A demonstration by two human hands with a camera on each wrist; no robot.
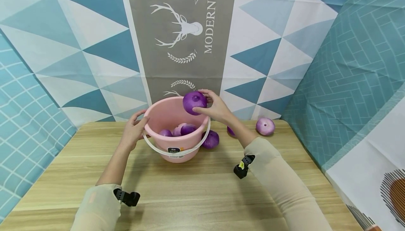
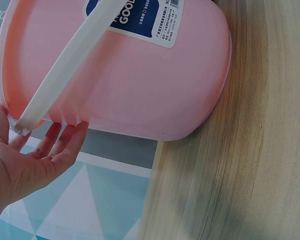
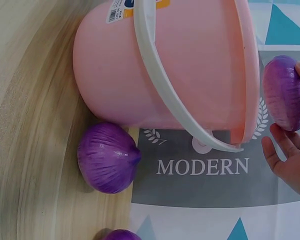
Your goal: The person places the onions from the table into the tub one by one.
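A pink bucket (image 1: pixel 165 141) stands upright on the wooden table, its white handle (image 1: pixel 155 148) hanging down over the front. My left hand (image 1: pixel 133 131) holds the bucket's left rim, with fingertips against the outer wall near the handle's pivot in the left wrist view. Above the right part of the opening, my right hand (image 1: pixel 217 107) grips a purple onion (image 1: pixel 193 101) between thumb and fingers. Several onions (image 1: pixel 188 129) lie inside the bucket, partly hidden by its front wall. Another purple onion (image 3: pixel 109 157) sits on the table close against the bucket's right side.
A paler onion (image 1: pixel 265 126) rests near the table's back right corner. One more purple onion (image 1: pixel 231 131) is mostly hidden behind my right forearm. Patterned cloth (image 1: pixel 262 30) hangs directly behind the table (image 1: pixel 190 196), and further patterned sheets flank it on both sides.
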